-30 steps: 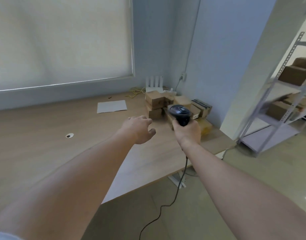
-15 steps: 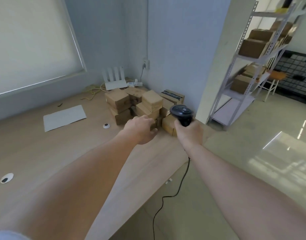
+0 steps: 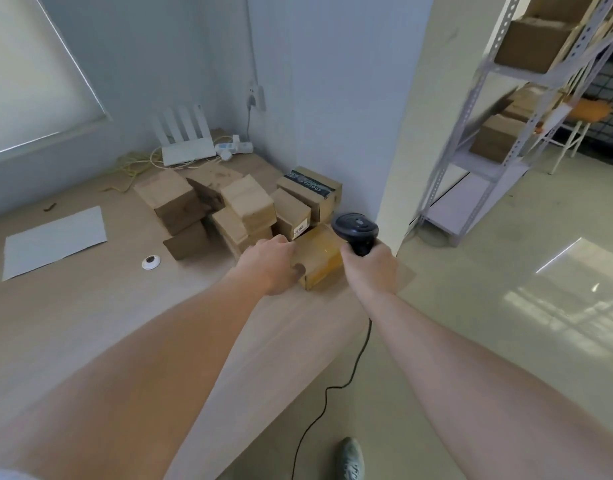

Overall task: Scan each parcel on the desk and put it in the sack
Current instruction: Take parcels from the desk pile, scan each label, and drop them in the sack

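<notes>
Several brown cardboard parcels (image 3: 249,202) are heaped at the desk's far right corner, against the wall. The nearest one, a small parcel wrapped in yellowish tape (image 3: 320,256), lies at the desk's right edge. My left hand (image 3: 272,265) grips this parcel from its left side, fingers over the top, thumb on the near face. My right hand (image 3: 367,266) holds a black corded barcode scanner (image 3: 357,230) upright just right of that parcel, its head above the parcel's far end. No sack is in view.
The wooden desk (image 3: 90,306) carries a white sheet (image 3: 55,242), a small white disc (image 3: 151,262), a white router (image 3: 187,147) and cables. The scanner cord (image 3: 332,386) hangs to the floor. A metal shelf rack (image 3: 499,126) with boxes stands to the right.
The view has turned right and drawn closer to the parcels. My left hand has reached forward and taken hold of the nearest parcel. The scanner stays in my right hand.
</notes>
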Demonstrator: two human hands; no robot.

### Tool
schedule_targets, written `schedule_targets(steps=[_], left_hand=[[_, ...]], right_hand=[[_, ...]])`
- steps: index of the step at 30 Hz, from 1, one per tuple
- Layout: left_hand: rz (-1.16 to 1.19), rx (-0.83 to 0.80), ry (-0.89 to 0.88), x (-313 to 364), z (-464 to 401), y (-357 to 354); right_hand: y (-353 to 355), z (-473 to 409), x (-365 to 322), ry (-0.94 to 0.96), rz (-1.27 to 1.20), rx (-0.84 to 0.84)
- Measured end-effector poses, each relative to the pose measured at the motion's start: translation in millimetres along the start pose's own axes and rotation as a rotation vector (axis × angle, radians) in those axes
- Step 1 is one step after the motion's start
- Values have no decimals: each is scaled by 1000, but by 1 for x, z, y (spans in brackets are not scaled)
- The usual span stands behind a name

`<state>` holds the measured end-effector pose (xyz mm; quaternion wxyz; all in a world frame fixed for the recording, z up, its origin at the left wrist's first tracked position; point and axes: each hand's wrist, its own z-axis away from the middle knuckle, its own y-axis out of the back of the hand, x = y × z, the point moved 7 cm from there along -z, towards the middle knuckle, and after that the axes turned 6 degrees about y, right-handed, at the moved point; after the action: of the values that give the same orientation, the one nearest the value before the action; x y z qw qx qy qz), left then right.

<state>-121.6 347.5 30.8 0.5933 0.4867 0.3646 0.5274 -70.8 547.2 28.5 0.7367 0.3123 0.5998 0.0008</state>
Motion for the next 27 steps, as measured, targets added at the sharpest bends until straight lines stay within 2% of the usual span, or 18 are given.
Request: schedule_targets(steps=[11,20,27], left_hand=[[32,-110,91,20,-113,-47],[102,-181,44,15,-173,-98],[131,-235,104,6,-180,-130]], right_hand=[[-39,-109,47,-71,77,-137],[-78,-149,91,-162,134,-96],[-85,-153,113,-208,155,-95]])
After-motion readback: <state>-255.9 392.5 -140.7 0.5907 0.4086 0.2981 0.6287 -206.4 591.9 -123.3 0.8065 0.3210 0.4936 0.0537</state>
